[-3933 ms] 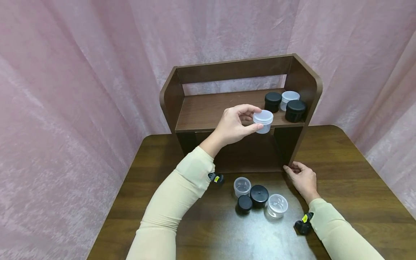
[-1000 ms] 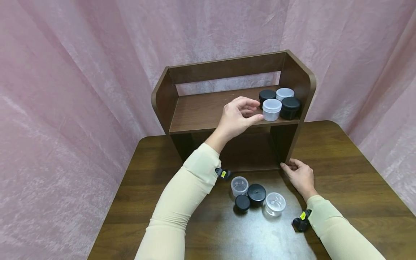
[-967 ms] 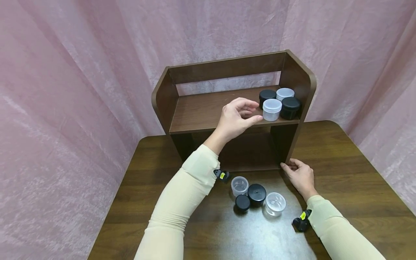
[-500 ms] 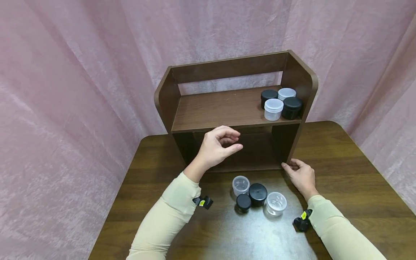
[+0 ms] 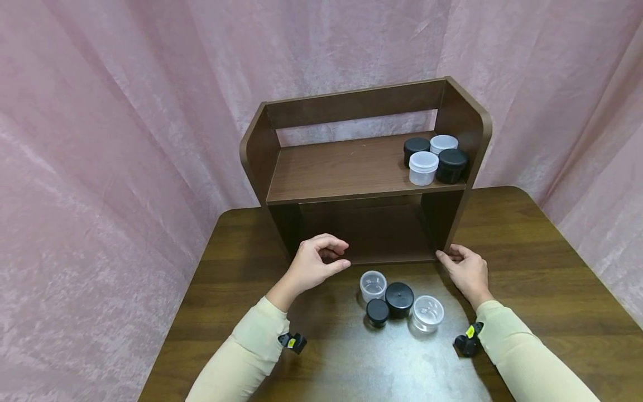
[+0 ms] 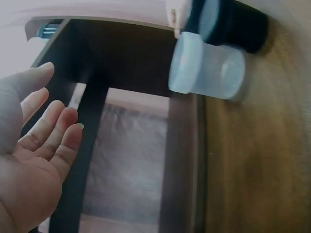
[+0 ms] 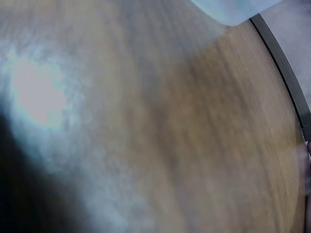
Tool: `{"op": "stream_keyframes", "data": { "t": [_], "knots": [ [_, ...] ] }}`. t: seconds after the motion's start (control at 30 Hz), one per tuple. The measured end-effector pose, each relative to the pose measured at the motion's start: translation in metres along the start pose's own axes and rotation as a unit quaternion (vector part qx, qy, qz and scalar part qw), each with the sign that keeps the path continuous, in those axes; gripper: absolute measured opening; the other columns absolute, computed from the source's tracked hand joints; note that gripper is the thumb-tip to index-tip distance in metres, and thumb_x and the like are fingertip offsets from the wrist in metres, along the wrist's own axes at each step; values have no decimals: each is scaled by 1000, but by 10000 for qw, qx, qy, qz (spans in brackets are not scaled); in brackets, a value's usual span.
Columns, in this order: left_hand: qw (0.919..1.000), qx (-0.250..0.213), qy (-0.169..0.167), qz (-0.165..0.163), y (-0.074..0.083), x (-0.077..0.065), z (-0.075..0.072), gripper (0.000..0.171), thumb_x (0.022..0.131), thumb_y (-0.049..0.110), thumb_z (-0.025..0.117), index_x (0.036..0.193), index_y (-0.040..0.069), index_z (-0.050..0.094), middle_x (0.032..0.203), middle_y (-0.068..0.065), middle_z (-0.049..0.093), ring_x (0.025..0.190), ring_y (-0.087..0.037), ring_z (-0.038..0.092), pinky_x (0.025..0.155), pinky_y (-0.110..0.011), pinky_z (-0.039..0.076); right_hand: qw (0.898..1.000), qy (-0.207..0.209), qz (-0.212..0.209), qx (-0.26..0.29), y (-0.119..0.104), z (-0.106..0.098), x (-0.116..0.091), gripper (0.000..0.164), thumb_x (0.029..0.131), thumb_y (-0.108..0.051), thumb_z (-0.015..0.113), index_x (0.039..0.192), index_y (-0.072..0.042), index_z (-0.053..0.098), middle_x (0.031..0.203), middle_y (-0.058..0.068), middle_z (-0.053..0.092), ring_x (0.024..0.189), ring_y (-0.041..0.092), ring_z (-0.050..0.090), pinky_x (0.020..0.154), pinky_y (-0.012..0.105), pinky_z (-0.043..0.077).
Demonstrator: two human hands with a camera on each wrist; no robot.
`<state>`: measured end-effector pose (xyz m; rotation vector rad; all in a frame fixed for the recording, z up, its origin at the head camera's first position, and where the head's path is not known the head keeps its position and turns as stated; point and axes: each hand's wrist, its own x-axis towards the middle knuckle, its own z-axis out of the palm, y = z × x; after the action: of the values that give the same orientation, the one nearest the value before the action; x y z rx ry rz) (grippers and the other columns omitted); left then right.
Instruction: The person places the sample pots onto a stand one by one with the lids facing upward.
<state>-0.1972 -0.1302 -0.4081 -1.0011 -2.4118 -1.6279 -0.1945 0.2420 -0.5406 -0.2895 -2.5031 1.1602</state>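
In the head view my left hand (image 5: 316, 261) hovers low in front of the wooden shelf unit (image 5: 351, 195), thumb and fingers apart around nothing. Just right of it on the table stand a clear lidded jar (image 5: 373, 286), a small black-lidded jar (image 5: 378, 312), a larger black-lidded jar (image 5: 399, 300) and another clear jar (image 5: 427, 314). My right hand (image 5: 467, 273) grips the lower front corner of the unit's right side panel, thumb in front and fingers on the outer side. In the left wrist view a clear jar (image 6: 209, 68) lies near the open left hand (image 6: 39, 160).
At the right end of the upper shelf (image 5: 341, 167) stand a frosted white-lidded jar (image 5: 423, 168), two black jars, one at the front (image 5: 451, 166), and a second white-lidded jar (image 5: 444, 143). A pink curtain (image 5: 125, 139) hangs behind the table (image 5: 211, 312).
My left hand held a frosted jar earlier, set it on the upper shelf beside the black jars, let go, and has moved down and left. My right hand has stayed at the panel.
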Motion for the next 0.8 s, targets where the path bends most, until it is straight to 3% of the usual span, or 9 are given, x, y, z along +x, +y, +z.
{"op": "stream_keyframes", "data": {
  "t": [0.2, 0.4, 0.63, 0.8],
  "knots": [
    [9997, -85, -124, -182, -17, -11, 6, 27, 78, 10, 81, 103, 13, 70, 100, 2, 66, 91, -30, 64, 78, -38, 55, 10000, -15, 3, 5, 0, -1, 1, 55, 87, -47, 67, 117, -1, 65, 97, 16, 71, 85, 27, 68, 68, 25, 48],
    [9991, 20, -240, -357, -29, -19, 17, 28, 78, 11, 81, 104, 13, 70, 101, 2, 67, 92, -22, 65, 79, -33, 55, 10000, -12, -20, 19, 1, -1, 0, 55, 87, -47, 67, 116, 0, 65, 96, 17, 71, 84, 28, 68, 68, 27, 48],
    [9977, -118, -423, -513, -36, -26, 34, 32, 76, 2, 80, 106, 4, 68, 105, -9, 67, 97, -32, 63, 85, -45, 53, 10000, -6, -7, 5, 2, 1, 0, 54, 87, -46, 67, 116, 0, 65, 96, 18, 71, 85, 28, 68, 68, 28, 49],
    [9974, -178, -543, -449, -25, -26, 42, 34, 74, -6, 79, 106, -5, 66, 106, -22, 64, 99, -44, 60, 86, -55, 50, 10000, 5, -27, 10, 2, 1, 1, 54, 87, -46, 67, 116, 0, 66, 96, 17, 71, 84, 28, 68, 68, 29, 49]
  ]
}}
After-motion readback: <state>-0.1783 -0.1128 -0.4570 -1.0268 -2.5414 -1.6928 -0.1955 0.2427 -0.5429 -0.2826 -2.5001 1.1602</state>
